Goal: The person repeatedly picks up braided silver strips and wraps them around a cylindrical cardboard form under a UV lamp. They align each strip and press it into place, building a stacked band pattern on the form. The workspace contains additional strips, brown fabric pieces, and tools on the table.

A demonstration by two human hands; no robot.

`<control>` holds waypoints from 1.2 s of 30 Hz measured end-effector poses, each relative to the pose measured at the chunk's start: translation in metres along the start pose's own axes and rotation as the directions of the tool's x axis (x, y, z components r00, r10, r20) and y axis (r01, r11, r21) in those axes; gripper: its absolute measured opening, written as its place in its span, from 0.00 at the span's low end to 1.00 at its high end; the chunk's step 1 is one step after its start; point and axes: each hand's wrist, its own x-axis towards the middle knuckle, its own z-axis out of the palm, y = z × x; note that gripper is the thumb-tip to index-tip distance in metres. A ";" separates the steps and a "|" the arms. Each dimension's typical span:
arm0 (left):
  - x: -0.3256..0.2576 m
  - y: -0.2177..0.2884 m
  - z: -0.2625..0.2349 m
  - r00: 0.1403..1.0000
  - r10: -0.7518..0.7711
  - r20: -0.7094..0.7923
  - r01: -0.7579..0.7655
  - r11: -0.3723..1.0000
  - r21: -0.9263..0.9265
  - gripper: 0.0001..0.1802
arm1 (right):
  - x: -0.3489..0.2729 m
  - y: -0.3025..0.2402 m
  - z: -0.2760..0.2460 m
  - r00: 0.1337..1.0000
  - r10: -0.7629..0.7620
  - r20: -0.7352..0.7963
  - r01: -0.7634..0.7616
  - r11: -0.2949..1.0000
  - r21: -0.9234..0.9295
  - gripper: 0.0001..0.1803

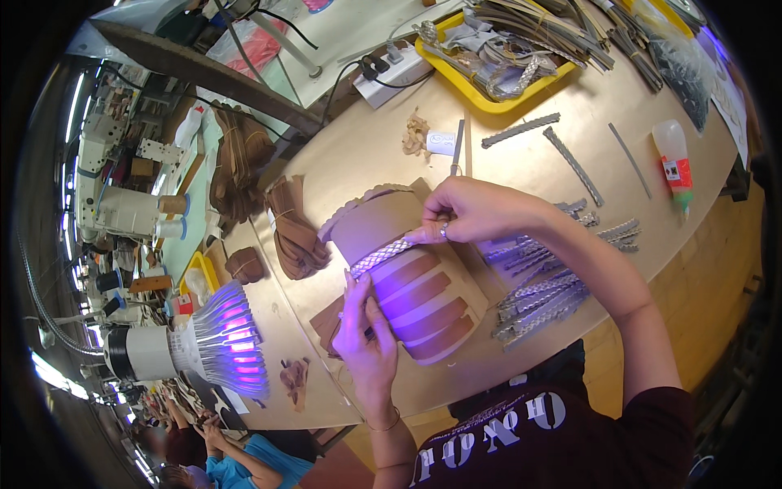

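Table (pixel 350 151), broad and gold-coloured, carries a rounded tan form (pixel 371 216) crossed by flat brown strips (pixel 432 292); it looks light and fairly firm, likely best steadied by its sides. Right of it lies a pile of loose silvery braided strips (pixel 542 297). The right hand (pixel 471 210) has thumb and forefinger pinched together on one end of a braid (pixel 381 257); the left hand's (pixel 366 346) fingers touch the other end, whether gripping or only pressing I cannot tell. That narrow, silvery braid lies across the form, probably light, bendy and slightly slick, so holding both ends should keep it flat.
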 end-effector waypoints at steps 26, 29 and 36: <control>0.000 0.001 -0.002 1.000 -0.027 0.008 0.027 1.000 0.013 0.18 | 0.008 0.023 0.013 1.000 0.022 -0.008 -0.020 0.987 0.162 0.22; 0.001 0.002 -0.001 1.000 -0.025 0.003 0.025 1.000 0.009 0.17 | 0.009 0.028 0.015 0.989 0.147 0.022 -0.148 0.982 0.114 0.21; 0.002 0.007 -0.003 0.993 -0.110 0.037 0.113 0.989 -0.091 0.18 | 0.015 0.044 0.031 0.989 0.096 -0.110 -0.066 0.966 0.248 0.17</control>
